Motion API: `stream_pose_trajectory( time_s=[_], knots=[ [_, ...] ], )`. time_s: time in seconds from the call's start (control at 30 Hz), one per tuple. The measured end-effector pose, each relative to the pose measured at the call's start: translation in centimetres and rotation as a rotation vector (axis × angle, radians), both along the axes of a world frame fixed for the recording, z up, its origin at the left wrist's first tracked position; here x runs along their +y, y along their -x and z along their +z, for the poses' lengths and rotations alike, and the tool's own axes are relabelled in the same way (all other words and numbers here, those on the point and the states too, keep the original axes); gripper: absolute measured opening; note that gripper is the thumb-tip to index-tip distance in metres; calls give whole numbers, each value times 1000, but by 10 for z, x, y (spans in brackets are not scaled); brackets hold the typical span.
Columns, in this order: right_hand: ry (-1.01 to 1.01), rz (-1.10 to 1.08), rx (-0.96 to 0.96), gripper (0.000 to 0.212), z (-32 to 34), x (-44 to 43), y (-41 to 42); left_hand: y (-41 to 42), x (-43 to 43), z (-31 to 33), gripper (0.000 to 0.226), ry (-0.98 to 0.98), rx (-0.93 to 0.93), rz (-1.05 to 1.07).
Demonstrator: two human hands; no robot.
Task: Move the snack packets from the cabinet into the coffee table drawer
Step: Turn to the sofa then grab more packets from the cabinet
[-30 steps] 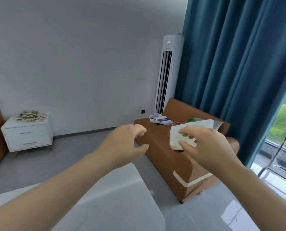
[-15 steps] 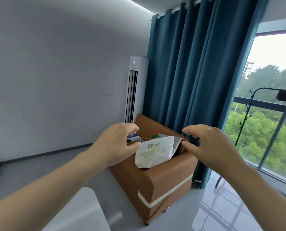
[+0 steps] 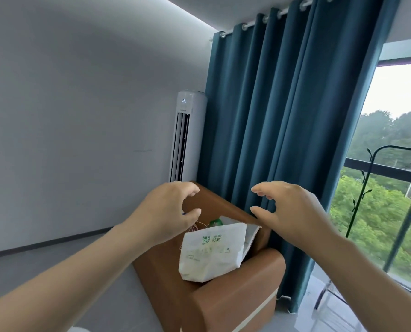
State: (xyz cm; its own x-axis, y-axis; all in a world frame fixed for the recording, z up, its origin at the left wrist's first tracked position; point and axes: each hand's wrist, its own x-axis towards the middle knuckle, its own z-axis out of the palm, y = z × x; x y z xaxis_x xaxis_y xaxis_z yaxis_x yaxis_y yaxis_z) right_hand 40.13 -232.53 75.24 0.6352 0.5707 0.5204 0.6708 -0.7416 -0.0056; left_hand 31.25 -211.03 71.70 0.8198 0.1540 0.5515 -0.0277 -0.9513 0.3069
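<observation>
Both forearms reach up from the bottom corners of the frame toward its middle, bare and slightly bent. The left hand (image 3: 168, 212) sits left of centre with its back to the camera. Its fingers are loosely curled, the forefinger hooked over the top and the thumb pointing right beneath it, with a clear gap between the two. The right hand (image 3: 293, 212) mirrors it right of centre, its fingers (image 3: 259, 188) bent leftward above the thumb, again with space between them. The hands are level with each other and apart, palms turned inward, and neither grips anything.

The packet (image 3: 211, 252) is below the gap between them, in the lower middle of the frame. It is white with green print and tilted, its top edge just under the left thumb and touched by neither hand. It shows against the brown sofa (image 3: 223, 305); whether it rests there I cannot tell. A thin string hangs by the left thumb, and a green item (image 3: 215, 222) peeks out behind the packet's top edge.

A teal curtain (image 3: 283, 116) fills the upper middle of the frame behind the sofa. A white air conditioner (image 3: 187, 135) stands just left of it against the grey wall (image 3: 80, 116). A window (image 3: 396, 200) with trees beyond takes up the right edge, and a black stand (image 3: 410, 212) is in front of it.
</observation>
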Motion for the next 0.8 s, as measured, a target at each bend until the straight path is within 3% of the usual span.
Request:
stream_pose_trajectory(
  time_s=[0.47,0.8],
  knots=[
    [42,282,-9,45,17,111,-238,-194,78,13,43,-59,-15,256],
    [58,530,-17,49,3,267,-341,-252,199,1,47,-81,3,504]
  ],
)
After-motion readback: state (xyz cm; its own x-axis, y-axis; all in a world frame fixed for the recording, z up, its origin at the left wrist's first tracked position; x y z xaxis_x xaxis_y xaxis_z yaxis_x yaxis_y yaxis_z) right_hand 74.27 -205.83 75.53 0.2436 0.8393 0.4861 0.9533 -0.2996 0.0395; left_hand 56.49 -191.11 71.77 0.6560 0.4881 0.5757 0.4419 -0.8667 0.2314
